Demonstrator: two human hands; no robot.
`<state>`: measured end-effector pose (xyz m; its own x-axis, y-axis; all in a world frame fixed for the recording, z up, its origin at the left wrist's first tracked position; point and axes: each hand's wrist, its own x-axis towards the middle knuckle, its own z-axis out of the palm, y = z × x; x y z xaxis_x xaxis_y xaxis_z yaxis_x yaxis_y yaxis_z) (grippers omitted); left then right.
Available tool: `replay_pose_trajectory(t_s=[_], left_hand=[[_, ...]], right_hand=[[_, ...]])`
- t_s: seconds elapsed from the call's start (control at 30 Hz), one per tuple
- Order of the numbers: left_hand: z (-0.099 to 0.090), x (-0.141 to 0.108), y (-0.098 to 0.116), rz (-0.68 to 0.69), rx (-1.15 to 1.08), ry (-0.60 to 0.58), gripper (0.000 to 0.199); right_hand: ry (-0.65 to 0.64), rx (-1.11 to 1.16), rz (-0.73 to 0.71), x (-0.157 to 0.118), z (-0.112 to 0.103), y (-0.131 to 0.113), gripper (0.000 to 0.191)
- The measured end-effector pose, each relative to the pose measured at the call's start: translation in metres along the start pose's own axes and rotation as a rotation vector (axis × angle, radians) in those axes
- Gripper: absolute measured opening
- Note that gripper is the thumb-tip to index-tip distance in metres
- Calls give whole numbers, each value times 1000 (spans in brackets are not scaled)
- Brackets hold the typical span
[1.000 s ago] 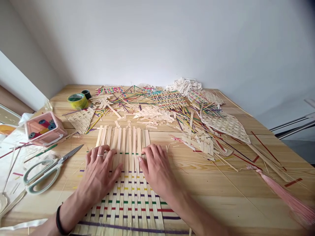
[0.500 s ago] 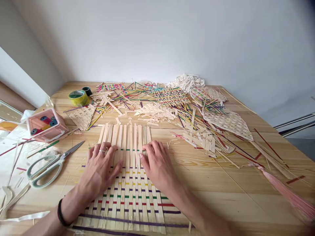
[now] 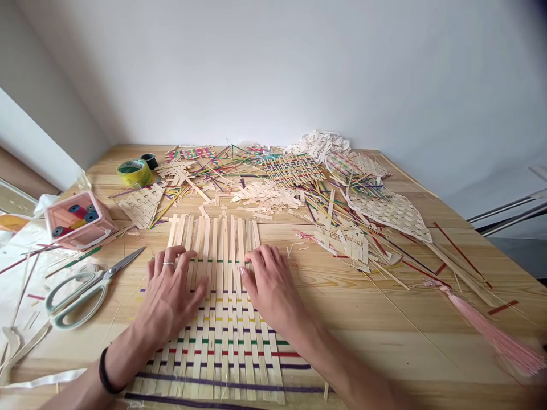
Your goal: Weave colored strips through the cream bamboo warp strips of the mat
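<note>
A half-woven mat [image 3: 224, 330] of pale flat strips lies in front of me, crossed by thin purple, yellow, green and red strips. My left hand [image 3: 171, 290] rests on its left side, fingers apart and bent down on the pale strips. On the right edge lies my right hand [image 3: 271, 285], thumb and fingers spread, fingertips at the ends of a green strip [image 3: 219, 261]. That green strip runs across between both hands, above the purple one. Both hands press on the weave from above; their fingertips are partly hidden.
Scissors [image 3: 81, 296] lie left of the mat, near a pink box [image 3: 81, 219] with spools. Tape rolls [image 3: 134, 172], loose strips and woven pieces [image 3: 293, 169] cover the back. A woven fan [image 3: 391, 213] and pink tassel [image 3: 491, 330] are at the right.
The left hand has shifted slightly left, with the tops of the left pale strips leaning further left. My right hand stays almost in place. The view has turned slightly.
</note>
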<state>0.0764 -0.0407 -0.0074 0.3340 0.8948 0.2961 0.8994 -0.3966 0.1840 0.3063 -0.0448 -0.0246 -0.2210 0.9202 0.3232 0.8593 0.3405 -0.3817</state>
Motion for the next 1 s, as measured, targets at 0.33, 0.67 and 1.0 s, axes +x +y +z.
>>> replay_pose_trajectory(t_s=[0.33,0.67,1.0], left_hand=[[-2,2,-1,-43,-18,-14,32],[-3,3,-5,-68,-41,-10,33],[-4,4,-16,-28,-1,-38,28]], right_hand=[[-2,15,-8,-1,0,1,4],[-18,31,-2,-1,-1,1,4],[-32,39,6,0,-1,2,5]])
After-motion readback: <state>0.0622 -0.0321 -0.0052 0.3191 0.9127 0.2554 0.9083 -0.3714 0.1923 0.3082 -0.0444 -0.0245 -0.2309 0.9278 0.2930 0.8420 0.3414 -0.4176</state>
